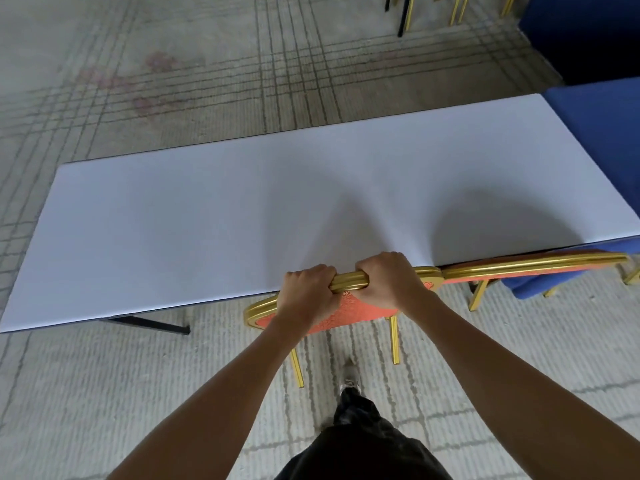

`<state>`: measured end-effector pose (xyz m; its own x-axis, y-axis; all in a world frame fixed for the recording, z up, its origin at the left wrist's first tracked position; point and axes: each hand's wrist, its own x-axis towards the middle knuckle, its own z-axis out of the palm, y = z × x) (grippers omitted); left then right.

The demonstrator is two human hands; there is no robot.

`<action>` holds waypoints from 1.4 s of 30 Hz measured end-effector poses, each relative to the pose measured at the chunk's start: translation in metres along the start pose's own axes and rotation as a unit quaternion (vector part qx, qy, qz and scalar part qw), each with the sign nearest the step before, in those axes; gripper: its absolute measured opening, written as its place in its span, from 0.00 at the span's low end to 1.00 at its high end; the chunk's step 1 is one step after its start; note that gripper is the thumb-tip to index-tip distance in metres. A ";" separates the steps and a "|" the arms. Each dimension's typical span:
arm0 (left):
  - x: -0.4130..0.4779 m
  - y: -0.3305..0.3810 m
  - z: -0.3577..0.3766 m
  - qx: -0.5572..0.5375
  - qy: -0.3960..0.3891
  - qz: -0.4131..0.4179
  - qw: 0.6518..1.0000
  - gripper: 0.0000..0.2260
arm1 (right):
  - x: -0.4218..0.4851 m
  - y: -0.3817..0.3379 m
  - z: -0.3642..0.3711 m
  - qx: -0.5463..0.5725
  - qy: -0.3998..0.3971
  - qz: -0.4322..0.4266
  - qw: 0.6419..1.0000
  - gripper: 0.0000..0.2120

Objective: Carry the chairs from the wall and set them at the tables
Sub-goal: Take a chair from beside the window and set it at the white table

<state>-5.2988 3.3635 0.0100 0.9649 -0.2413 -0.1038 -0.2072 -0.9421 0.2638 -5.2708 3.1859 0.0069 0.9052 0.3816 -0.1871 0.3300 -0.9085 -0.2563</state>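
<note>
A gold-framed chair [349, 315] with orange patterned upholstery stands at the near edge of a long white table [207, 216], its seat hidden under the tabletop. My left hand [306, 291] and my right hand [386, 277] both grip the top rail of its backrest, side by side. Two gold legs reach down to the carpet. To the right, a second gold and orange chair [526, 266] is tucked in at the same table edge.
A table with a blue cloth [602, 133] adjoins the white table's right end. More gold chair legs [457, 8] stand at the far top edge. A black table leg [152, 323] shows below the left part. My leg and shoe [349, 379] stand on patterned carpet.
</note>
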 end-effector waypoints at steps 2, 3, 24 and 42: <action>-0.009 0.002 0.006 -0.004 0.004 0.012 1.000 0.04 | -0.007 0.000 0.010 -0.009 0.009 0.002 1.000 0.13; -0.013 0.003 0.006 -0.001 -0.001 0.015 1.000 0.03 | -0.010 0.000 0.013 -0.012 0.019 -0.002 1.000 0.13; 0.007 -0.008 -0.014 -0.005 0.009 -0.074 0.997 0.02 | 0.016 0.001 0.017 0.009 0.158 -0.118 0.980 0.19; 0.011 -0.029 -0.006 -0.016 0.010 -0.034 0.999 0.03 | 0.026 -0.005 0.025 0.002 0.150 -0.096 0.984 0.19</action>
<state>-5.2808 3.3897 0.0071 0.9795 -0.1729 -0.1031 -0.1372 -0.9482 0.2866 -5.2559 3.2044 -0.0208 0.8643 0.4790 0.1531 0.5029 -0.8231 -0.2639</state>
